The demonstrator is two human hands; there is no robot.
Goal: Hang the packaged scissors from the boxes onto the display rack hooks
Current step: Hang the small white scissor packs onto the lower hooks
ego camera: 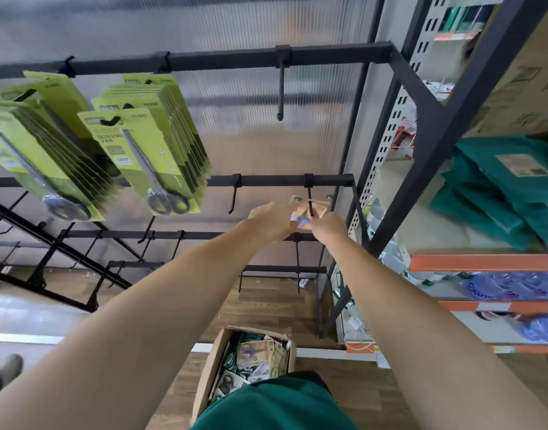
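Note:
Both my hands hold one small tan and orange scissors pack (302,209) at the black hook (310,201) on the rack's second bar, right side. My left hand (271,220) grips its left edge and my right hand (327,225) pinches its right edge; the hook's tip crosses the pack's front. An open cardboard box (210,364) on the floor below holds several more small scissors packs. Two full rows of green scissors packs (148,150) hang from the top bar at left.
The black display rack (266,57) has bare hooks at the top middle (280,88) and beside the pack (234,193), plus more lower down. A shelving unit (484,262) with green bags and blue packages stands at right. A shoe (5,370) shows at bottom left.

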